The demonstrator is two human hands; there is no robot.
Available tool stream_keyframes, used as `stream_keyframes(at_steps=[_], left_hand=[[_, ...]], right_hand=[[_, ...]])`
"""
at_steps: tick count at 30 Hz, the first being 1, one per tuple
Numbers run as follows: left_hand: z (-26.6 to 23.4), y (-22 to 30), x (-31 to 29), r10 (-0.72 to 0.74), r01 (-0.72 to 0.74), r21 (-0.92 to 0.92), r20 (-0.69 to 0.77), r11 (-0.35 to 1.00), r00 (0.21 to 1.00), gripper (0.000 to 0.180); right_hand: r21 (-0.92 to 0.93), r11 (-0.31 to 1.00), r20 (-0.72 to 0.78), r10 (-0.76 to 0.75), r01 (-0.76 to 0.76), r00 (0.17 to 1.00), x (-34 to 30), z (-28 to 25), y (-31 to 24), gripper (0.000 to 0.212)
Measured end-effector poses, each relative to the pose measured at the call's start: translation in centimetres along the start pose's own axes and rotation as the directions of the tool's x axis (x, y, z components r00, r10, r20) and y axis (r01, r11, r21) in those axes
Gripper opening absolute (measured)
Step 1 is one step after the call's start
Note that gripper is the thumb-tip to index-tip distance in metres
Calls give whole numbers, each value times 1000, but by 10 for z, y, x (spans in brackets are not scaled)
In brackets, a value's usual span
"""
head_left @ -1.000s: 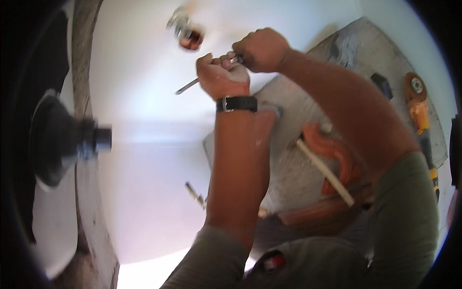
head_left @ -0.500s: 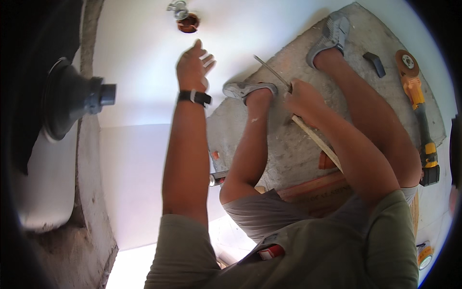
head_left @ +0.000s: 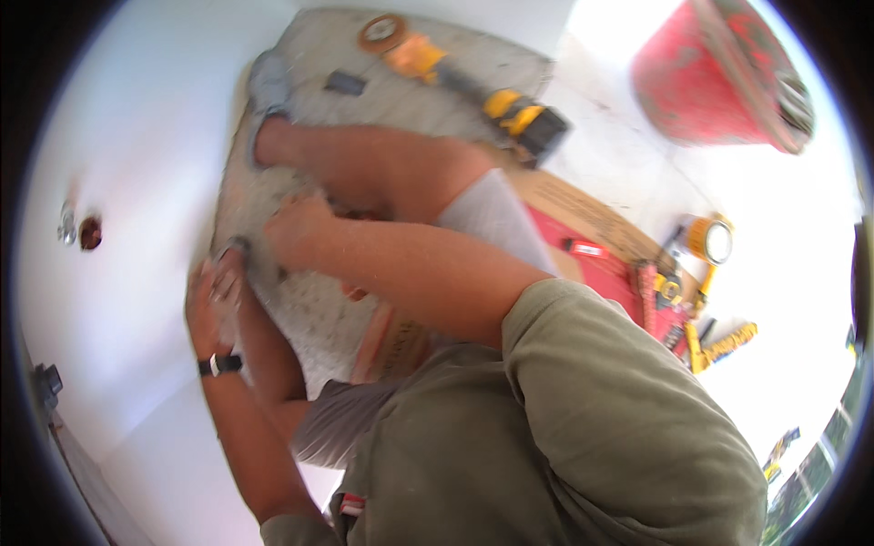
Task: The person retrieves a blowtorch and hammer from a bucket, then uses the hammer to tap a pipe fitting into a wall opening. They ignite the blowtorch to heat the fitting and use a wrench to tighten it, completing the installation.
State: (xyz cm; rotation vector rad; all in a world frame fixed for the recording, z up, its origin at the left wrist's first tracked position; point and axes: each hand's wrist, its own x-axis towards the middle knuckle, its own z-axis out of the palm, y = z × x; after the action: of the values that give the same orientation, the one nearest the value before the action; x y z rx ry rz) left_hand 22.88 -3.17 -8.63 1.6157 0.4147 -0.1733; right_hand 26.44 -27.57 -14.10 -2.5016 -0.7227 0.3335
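My left hand (head_left: 211, 305), with a black-banded watch at the wrist, is near the white wall beside my lower leg. Its fingers look stretched out and apart, with nothing visible in them, though motion smears them. My right hand (head_left: 300, 232) is over the concrete floor between my legs, its fingers curled closed. Blur and the hand itself hide whatever it holds. Left of both hands, the wall has a round hole (head_left: 90, 233) with a shiny metal valve (head_left: 66, 224) beside it.
A yellow-and-black angle grinder (head_left: 464, 86) lies beyond my knee, near a dark block (head_left: 346, 83). At the far right stands a dirty red bucket (head_left: 696, 82). A yellow work light (head_left: 710, 240) and several hand tools lie by red cardboard (head_left: 608, 278) on my right.
My view has swung right, bringing the bucket and tools in. My left hand has dropped away from the wall hole. The thin rod and pale strip at my right hand no longer show.
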Motion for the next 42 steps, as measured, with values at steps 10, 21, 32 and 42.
stream_keyframes(at_steps=[10,21,32,42], left_hand=[[-15,55,-66,250,-192,359,-123,914,960,49],[20,46,-84,307,-270,461,-7,845,952,28],[43,35,-81,282,-313,445,136,839,950,28],[46,26,-83,216,-246,417,118,875,969,26]], right_hand=[[299,946,-655,298,-124,695,-244,-167,145,39],[-138,488,-834,412,-862,366,-348,-175,235,10],[-12,620,-867,385,-785,317,-389,-105,181,13],[21,675,-852,398,-737,340,-386,-100,170,14]])
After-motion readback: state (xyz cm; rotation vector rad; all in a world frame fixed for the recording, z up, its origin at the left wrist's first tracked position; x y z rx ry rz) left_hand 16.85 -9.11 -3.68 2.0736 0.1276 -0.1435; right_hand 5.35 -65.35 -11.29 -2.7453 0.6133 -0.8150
